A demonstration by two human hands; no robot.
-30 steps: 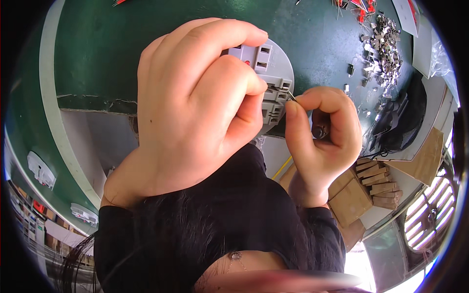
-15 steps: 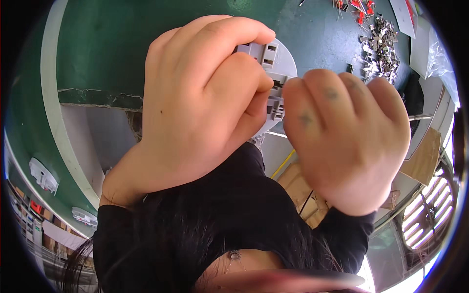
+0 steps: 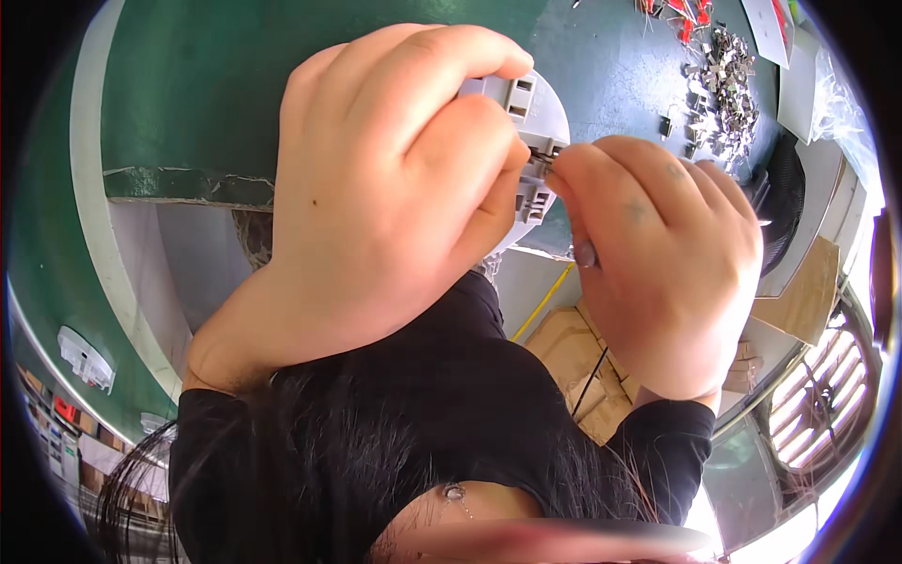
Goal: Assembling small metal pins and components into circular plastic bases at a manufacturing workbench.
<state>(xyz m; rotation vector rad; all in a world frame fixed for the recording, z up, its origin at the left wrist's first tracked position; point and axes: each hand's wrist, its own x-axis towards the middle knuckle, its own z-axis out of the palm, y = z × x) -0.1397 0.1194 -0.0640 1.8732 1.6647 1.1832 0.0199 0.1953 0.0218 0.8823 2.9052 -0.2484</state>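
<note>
My left hand (image 3: 395, 160) is curled round a light grey plastic part (image 3: 552, 103) with a rounded edge and several small raised square slots. Most of that part is hidden behind my fingers. My right hand (image 3: 662, 244) is closed in a pinch, its fingertips against the part's right side. A small dark, thin piece (image 3: 542, 157) shows at a slot between the two hands; whether my right fingers hold it is hard to make out. Below the right forefinger a small grey rounded tip (image 3: 584, 252) sticks out, too little of it visible to name.
On the green tabletop (image 3: 207, 103), a heap of small shiny metal pieces (image 3: 733, 94) lies at the far right, with red pieces with wires (image 3: 691, 17) beyond it. A white plastic part (image 3: 85, 360) lies at the left. Cardboard (image 3: 799, 291) stands at the right.
My right hand has turned and opened its curl slightly, bringing the fingertips and the small grey tip into view. The left hand keeps its hold on the grey plastic part.
</note>
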